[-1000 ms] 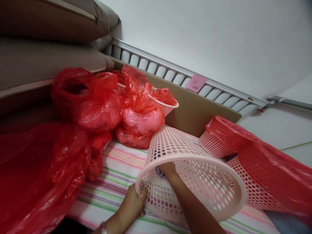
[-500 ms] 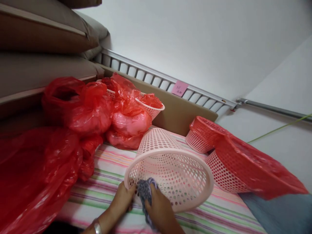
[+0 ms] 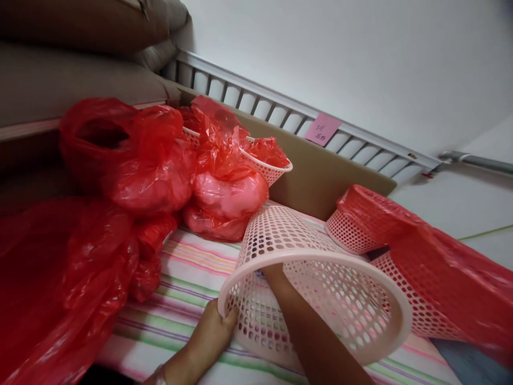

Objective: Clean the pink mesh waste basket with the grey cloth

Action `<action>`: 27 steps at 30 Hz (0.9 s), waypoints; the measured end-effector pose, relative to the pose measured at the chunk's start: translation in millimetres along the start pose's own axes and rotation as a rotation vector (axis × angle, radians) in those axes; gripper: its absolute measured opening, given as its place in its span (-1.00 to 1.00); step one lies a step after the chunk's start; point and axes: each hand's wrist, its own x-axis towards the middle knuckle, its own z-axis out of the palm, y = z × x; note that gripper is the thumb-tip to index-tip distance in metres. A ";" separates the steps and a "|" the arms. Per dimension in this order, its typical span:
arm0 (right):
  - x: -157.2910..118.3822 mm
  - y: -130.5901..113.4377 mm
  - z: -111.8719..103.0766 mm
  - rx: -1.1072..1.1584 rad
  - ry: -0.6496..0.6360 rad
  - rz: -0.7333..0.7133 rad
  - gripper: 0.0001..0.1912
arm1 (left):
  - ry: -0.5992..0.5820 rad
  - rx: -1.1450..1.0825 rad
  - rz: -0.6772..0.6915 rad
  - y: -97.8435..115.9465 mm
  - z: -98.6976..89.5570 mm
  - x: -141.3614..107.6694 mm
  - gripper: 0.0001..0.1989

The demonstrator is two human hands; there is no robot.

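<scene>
A pink perforated plastic basket (image 3: 316, 255) lies on its side on a striped cloth (image 3: 188, 262), its mouth facing me. My left hand (image 3: 216, 326) grips the rim at its left side, thumb inside. My right arm reaches deep into the basket; only part of my right hand (image 3: 273, 271) shows, and its fingers are hidden behind the upper rim. A small bit of purplish cloth (image 3: 259, 274) shows beside that hand, mostly out of sight.
Red plastic bags (image 3: 150, 171) are heaped at the left, some with small baskets. More pink baskets (image 3: 348, 232) under red plastic (image 3: 449, 267) stand at the right. Behind are a headboard (image 3: 312, 187), a white rail and stacked cushions (image 3: 80, 80).
My right hand has moved from the basket's mouth deep inside it, taking the grey-purple cloth along. My left hand still holds the rim. The view has shifted somewhat.
</scene>
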 end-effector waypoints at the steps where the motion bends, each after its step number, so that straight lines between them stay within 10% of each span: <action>1: 2.0 1.6 -0.1 0.003 0.005 0.007 -0.62 | 0.008 -0.008 0.010 0.2 -0.3 -0.4 -0.71; 6: -27.3 -4.9 -7.3 -0.031 -0.099 0.010 -0.60 | 0.047 -0.047 -0.070 -2.6 -0.6 -3.0 -0.70; 16: -197.5 -14.6 -30.7 -0.039 -0.302 -0.147 -0.45 | 0.031 0.020 -0.070 -14.6 2.1 -1.0 -0.66; 27: -143.0 2.0 -9.5 -0.201 -0.096 0.004 -0.51 | 0.076 0.211 0.167 11.6 -15.4 -6.0 -0.81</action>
